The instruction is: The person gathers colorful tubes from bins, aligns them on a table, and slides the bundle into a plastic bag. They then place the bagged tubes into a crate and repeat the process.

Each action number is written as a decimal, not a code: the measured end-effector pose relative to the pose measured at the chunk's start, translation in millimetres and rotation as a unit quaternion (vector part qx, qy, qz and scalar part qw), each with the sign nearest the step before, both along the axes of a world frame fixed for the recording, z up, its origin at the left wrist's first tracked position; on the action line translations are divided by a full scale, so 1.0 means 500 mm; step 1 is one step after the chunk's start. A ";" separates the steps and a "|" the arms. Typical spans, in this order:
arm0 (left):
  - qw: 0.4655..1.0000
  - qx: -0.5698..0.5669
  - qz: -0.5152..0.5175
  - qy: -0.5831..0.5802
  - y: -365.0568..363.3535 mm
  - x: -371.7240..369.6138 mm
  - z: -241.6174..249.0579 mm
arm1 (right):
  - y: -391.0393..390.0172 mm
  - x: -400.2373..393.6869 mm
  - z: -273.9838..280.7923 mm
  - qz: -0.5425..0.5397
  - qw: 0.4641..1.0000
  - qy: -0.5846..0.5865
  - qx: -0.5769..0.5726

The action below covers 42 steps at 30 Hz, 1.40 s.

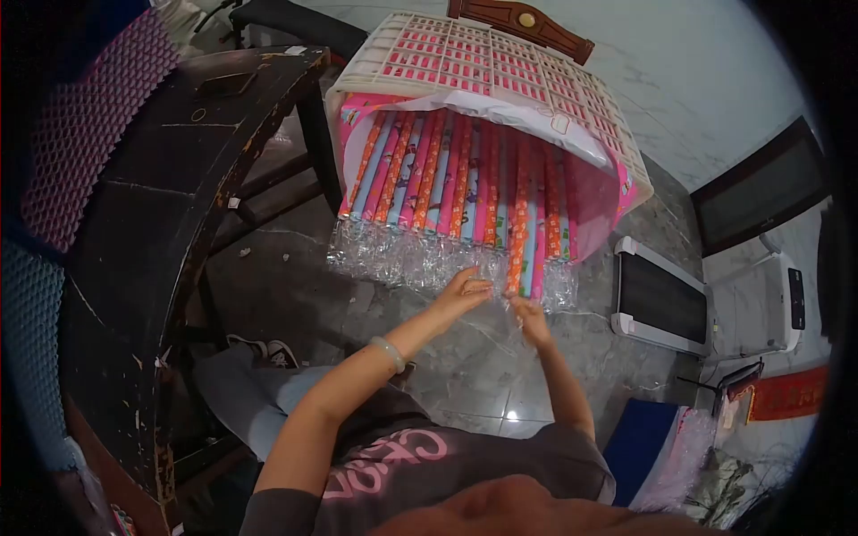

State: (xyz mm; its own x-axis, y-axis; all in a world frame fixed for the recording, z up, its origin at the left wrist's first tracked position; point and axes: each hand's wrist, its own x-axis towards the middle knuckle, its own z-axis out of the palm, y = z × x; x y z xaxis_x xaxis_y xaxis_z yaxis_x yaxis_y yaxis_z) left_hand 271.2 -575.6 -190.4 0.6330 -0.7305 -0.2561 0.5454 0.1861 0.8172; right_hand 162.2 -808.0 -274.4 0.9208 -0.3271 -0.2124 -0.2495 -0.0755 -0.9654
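A white plastic basket lies on its side, with its mouth toward me and a pink-and-white plastic bag lining it. Inside is a row of slim rolled tubes in orange, pink and light blue prints, with clear plastic wrappers crumpled at their near ends. One bundle of tubes sticks out farther than the others. At its near end, my right hand is closed on the wrapper. My left hand, fingers curled, is just left of that bundle, against clear plastic; its exact grip is hard to see.
A worn black wooden table stands at the left, with purple and blue textured sheets along its edge. To the right on the tiled floor are a dark flat panel with a white frame and a white appliance. A dark blue box is nearer.
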 end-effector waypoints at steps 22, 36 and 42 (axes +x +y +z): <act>0.963 0.008 0.248 0.104 0.560 -0.148 -0.142 | -0.193 0.160 0.026 -0.023 0.954 0.102 0.281; 0.856 -0.222 0.418 0.206 0.679 -0.194 -0.235 | -0.114 -0.118 -0.087 -0.017 0.967 0.207 -0.146; 0.874 -0.222 0.391 0.187 0.676 -0.188 -0.225 | -0.166 0.018 0.073 -0.178 0.971 0.155 -0.037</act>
State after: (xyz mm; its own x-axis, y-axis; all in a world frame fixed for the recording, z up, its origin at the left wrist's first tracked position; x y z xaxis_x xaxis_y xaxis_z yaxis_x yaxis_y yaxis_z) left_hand 177.1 -237.6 -303.2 0.9160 -0.1924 -0.3520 0.3228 0.8745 0.3620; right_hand 171.2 -890.9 -238.1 0.6422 -0.6383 -0.4243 -0.5500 0.0019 -0.8352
